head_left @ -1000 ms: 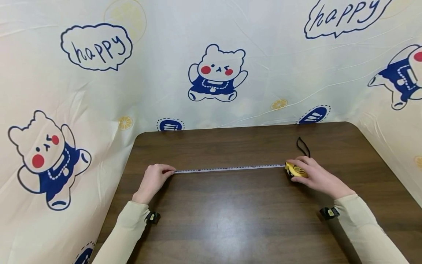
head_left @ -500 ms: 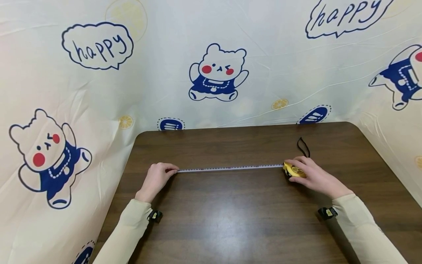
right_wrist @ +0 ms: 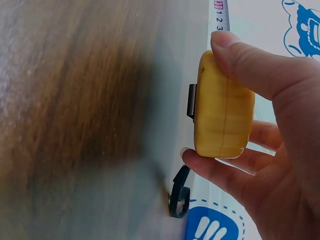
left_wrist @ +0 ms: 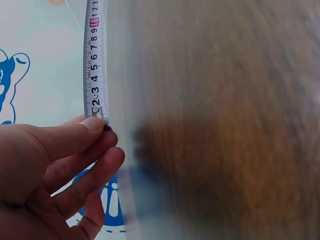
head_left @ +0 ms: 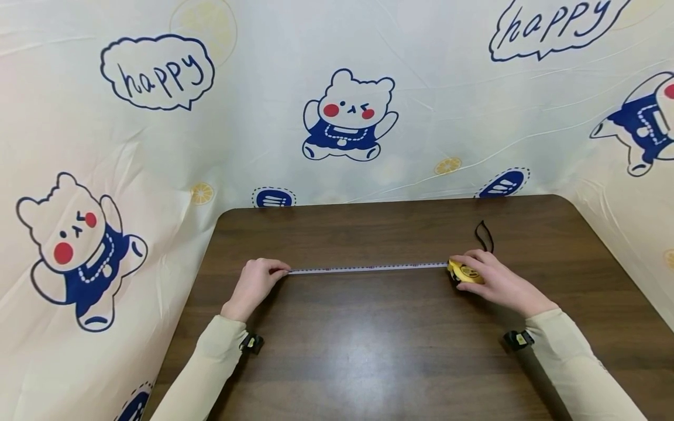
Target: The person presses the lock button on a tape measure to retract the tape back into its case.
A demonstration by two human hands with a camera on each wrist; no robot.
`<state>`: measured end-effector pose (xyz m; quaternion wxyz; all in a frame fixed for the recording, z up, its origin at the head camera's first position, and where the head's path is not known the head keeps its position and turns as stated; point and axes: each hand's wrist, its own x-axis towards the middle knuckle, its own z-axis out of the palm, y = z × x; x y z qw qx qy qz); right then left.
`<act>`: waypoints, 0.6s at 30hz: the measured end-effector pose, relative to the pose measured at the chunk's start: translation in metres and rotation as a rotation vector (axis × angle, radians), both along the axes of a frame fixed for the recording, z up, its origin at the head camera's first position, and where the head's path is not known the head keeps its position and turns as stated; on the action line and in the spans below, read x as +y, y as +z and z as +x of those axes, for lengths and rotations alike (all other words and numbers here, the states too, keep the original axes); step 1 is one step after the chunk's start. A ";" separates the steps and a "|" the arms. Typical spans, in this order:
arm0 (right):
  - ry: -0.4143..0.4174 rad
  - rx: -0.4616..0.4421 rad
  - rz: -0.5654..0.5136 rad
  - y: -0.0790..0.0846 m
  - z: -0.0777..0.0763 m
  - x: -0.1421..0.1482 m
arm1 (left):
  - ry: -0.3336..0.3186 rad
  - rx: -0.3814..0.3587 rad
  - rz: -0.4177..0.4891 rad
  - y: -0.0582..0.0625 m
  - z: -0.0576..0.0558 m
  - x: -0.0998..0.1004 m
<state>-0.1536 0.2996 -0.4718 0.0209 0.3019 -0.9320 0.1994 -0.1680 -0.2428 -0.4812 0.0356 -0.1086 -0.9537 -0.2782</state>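
A yellow tape measure point(head_left: 466, 272) is gripped by my right hand point(head_left: 495, 282), thumb on one side and fingers on the other. Its white blade point(head_left: 368, 268) stretches out straight to the left above the table. My left hand point(head_left: 255, 285) pinches the metal end hook of the blade between thumb and index finger. Close up in the left wrist view, the blade's printed numbers point(left_wrist: 95, 65) run away from the thumb. In the right wrist view the yellow case point(right_wrist: 223, 110) shows its edge, with a black clip point(right_wrist: 191, 101) at its side and a black wrist strap point(right_wrist: 179, 195) dangling.
The brown wooden table point(head_left: 337, 327) lies under both hands. Behind it and at both sides hangs a pale cloth point(head_left: 253, 117) printed with bears and the word happy. Each sleeve bears a small black camera, one at the left wrist point(head_left: 252, 344) and one at the right point(head_left: 518, 340).
My hands have come slightly closer together, the left moving right and the right moving left. The stretch of blade between them has shortened a little; both grips stay the same.
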 end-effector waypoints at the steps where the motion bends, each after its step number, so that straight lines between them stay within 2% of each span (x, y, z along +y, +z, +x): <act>1: 0.001 -0.001 0.000 0.000 0.000 0.000 | -0.001 0.001 0.000 0.000 0.000 0.001; 18: 0.003 -0.011 0.004 -0.001 -0.001 -0.006 | -0.027 0.006 0.009 0.001 -0.002 0.011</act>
